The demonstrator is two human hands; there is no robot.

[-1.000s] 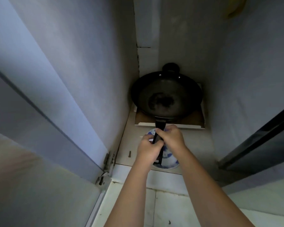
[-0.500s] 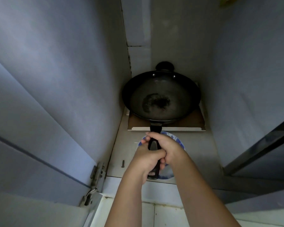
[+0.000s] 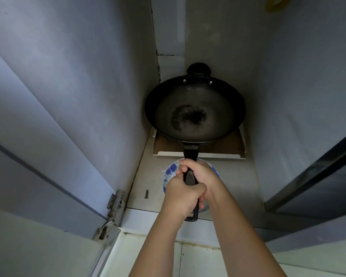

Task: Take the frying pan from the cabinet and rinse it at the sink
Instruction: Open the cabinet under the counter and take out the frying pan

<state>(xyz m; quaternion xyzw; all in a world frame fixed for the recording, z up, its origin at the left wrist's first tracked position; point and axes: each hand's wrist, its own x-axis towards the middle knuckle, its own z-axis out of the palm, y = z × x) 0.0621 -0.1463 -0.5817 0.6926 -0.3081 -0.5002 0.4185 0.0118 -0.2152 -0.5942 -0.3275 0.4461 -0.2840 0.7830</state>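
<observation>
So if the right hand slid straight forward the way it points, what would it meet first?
Probably the pan's bowl: the right hand points along the handle toward it. Depth is hard to judge.

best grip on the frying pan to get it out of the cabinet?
Grip the long straight handle of the frying pan, coming from the open front of the cabinet. It points out toward the door opening, while the small helper handle sits against the back wall. Both the left hand and right hand wrap it already, probably suiting a heavy pan.

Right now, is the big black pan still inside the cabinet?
Inside. The frying pan sits between the cabinet walls, above the cardboard; both hands hold its handle.
</observation>
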